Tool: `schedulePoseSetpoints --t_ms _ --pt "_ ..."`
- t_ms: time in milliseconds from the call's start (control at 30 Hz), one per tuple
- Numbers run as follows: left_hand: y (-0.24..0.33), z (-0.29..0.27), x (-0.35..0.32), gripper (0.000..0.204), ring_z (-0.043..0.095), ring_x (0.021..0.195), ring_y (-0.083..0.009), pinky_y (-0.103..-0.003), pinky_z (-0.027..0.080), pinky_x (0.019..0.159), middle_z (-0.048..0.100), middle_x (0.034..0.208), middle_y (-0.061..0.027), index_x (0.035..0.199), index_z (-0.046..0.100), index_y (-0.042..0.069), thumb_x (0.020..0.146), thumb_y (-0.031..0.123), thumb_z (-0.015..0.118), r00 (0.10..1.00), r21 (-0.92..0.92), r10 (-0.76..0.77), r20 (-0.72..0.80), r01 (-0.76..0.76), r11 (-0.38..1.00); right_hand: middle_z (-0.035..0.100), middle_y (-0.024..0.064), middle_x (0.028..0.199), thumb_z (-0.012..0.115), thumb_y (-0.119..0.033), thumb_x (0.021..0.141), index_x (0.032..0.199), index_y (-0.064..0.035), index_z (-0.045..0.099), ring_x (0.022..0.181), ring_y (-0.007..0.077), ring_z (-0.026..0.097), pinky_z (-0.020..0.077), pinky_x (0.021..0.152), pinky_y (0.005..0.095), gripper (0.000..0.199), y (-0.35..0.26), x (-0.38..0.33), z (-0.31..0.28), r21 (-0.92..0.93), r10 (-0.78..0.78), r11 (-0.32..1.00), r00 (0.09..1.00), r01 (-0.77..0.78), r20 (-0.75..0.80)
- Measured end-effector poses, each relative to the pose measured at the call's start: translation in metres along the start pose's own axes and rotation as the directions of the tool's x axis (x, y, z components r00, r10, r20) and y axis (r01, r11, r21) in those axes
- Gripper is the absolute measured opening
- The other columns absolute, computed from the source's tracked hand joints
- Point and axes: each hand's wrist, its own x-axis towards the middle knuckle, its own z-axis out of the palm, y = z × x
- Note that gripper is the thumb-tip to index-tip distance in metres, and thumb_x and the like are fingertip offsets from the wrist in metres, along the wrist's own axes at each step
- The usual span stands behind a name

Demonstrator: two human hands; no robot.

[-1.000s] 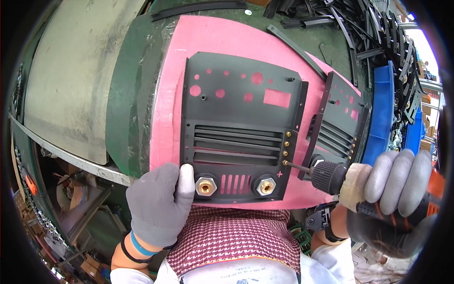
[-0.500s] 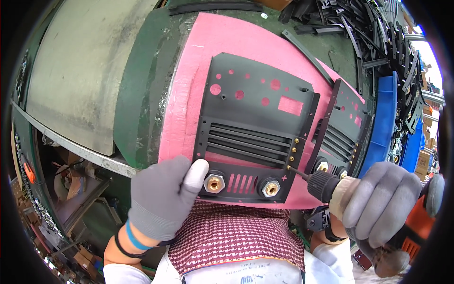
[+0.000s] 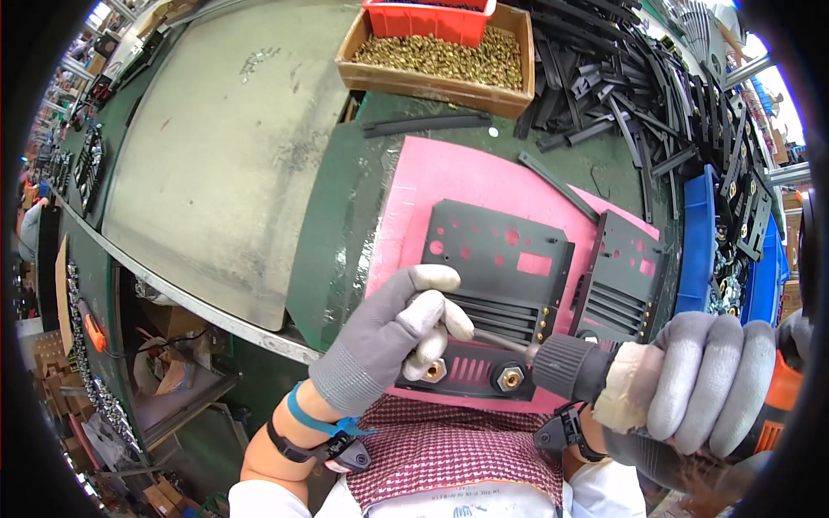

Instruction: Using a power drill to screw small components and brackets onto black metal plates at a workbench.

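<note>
The gloved left hand [image 3: 380, 341] has its fingers curled close together, one of them standing a little apart on the far side. Their pale tips meet the point of the driver bit [image 3: 501, 341]; whether they pinch it or a small screw there cannot be told. The right hand [image 3: 712, 384] is wrapped around the power driver [image 3: 572, 367], fingers side by side over its cream wrapping; its lower part is blurred, and the driver's rear runs into the dark right rim.

Under the bit, the black panel [image 3: 496, 246] lies on the pink sheet [image 3: 406, 203], its near left part hidden by the left hand. Brass screws [image 3: 543, 325] line its right edge. Just right lies a second panel [image 3: 622, 272], its near end partly covered by the driver. The far red bin [image 3: 432, 26] is cut off above.
</note>
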Motion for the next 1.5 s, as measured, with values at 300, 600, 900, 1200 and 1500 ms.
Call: schedulePoseSetpoints --t_ms 300,600,900,1200,1500 --pt "-0.004 -0.017 0.0 0.058 0.037 0.051 -0.0044 -0.018 0.03 0.047 0.05 0.068 0.0023 0.114 0.056 -0.004 0.096 0.051 0.047 0.997 -0.005 -0.054 0.049 0.055 0.999 0.059 0.0016 0.06 0.071 -0.023 0.083 0.067 -0.0126 0.055 0.052 0.0151 0.055 0.0449 0.05 0.0278 0.025 0.011 0.021 0.029 0.012 -0.044 0.999 0.996 0.045 -0.079" --pt "-0.011 -0.02 -0.004 0.06 0.039 0.061 -0.0065 -0.02 0.033 0.051 0.051 0.08 0.0008 0.126 0.052 -0.007 0.095 0.044 0.056 0.991 -0.135 0.097 0.087 -0.085 0.987 0.052 -0.0027 0.055 0.074 -0.032 0.081 0.07 -0.0133 0.054 0.049 0.0116 0.051 0.0399 0.045 0.0259 0.03 0.024 0.036 0.049 0.009 -0.102 0.994 0.984 0.105 -0.144" --pt "-0.01 -0.017 -0.001 0.049 0.034 0.049 -0.0066 -0.023 0.03 0.047 0.052 0.069 -0.0029 0.107 0.061 -0.002 0.095 0.045 0.054 0.976 -0.189 0.014 0.215 0.027 0.982 0.039 -0.0033 0.061 0.063 -0.033 0.091 0.137 0.0023 0.026 0.045 0.0067 0.039 0.038 0.042 0.024 0.068 0.033 0.045 0.076 -0.119 -0.442 0.896 0.827 0.428 -0.347" --pt "-0.015 -0.015 -0.002 0.043 0.036 0.051 -0.0062 -0.026 0.039 0.058 0.062 0.078 -0.0017 0.108 0.062 0.002 0.093 0.042 0.057 0.969 -0.317 -0.017 0.247 0.098 0.943 0.044 -0.0038 0.054 0.07 -0.038 0.085 0.086 -0.0068 0.054 0.043 0.0092 0.04 0.0336 0.04 0.0231 0.035 0.019 0.033 0.063 -0.044 -0.241 0.97 0.935 0.238 -0.258" --pt "-0.019 -0.022 -0.004 0.055 0.042 0.049 -0.0073 -0.024 0.04 0.053 0.057 0.068 -0.0011 0.102 0.065 0.001 0.091 0.054 0.054 0.962 -0.158 -0.108 0.251 0.151 0.976 0.052 0.0014 0.053 0.076 -0.015 0.078 0.093 0.0026 0.056 0.042 0.0126 0.051 0.0478 0.04 0.0248 0.031 0.013 0.033 0.051 0.1 -0.268 0.952 0.945 0.29 -0.188"
